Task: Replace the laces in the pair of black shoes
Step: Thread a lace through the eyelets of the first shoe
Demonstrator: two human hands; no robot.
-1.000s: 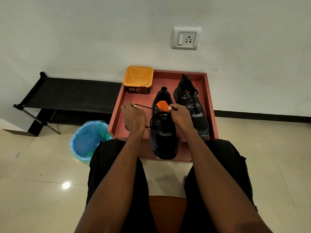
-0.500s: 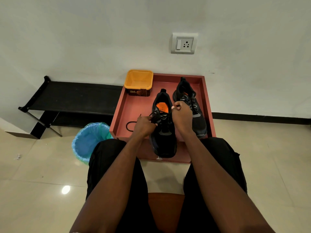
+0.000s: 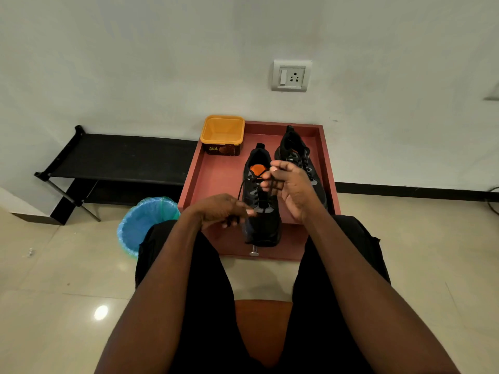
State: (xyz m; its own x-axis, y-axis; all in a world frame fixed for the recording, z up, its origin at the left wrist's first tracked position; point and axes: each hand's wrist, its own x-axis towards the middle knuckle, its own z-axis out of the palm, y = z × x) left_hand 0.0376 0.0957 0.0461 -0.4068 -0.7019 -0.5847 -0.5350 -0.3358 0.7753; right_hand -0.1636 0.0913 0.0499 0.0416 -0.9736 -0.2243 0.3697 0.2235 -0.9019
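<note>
Pale floor tiles (image 3: 54,279) meet a white wall (image 3: 135,63) across the upper half of the head view, with a switch-and-socket plate (image 3: 291,75) on the wall right of centre. A red tray (image 3: 216,182) lies on the floor against the wall at mid-frame. In its upper left corner stands an orange tub (image 3: 222,133). Two black shoes sit in the tray, toes toward the camera: the near shoe (image 3: 262,211), with an orange insole showing, at the tray's middle, and the far shoe (image 3: 294,149) just right of it and higher in the frame. A black lace (image 3: 243,186) runs from the near shoe's eyelets down to the left hand (image 3: 220,210), whose fingers are curled and pinch its lower end beside the shoe. The right hand (image 3: 290,186) hovers over the near shoe's upper eyelets, fingers curled round another stretch of lace. Left of the tray stands a low black rack (image 3: 118,157); below it, a bin with a blue liner (image 3: 140,222). Black-trousered knees and an orange-brown seat (image 3: 263,327) fill the bottom of the frame.
</note>
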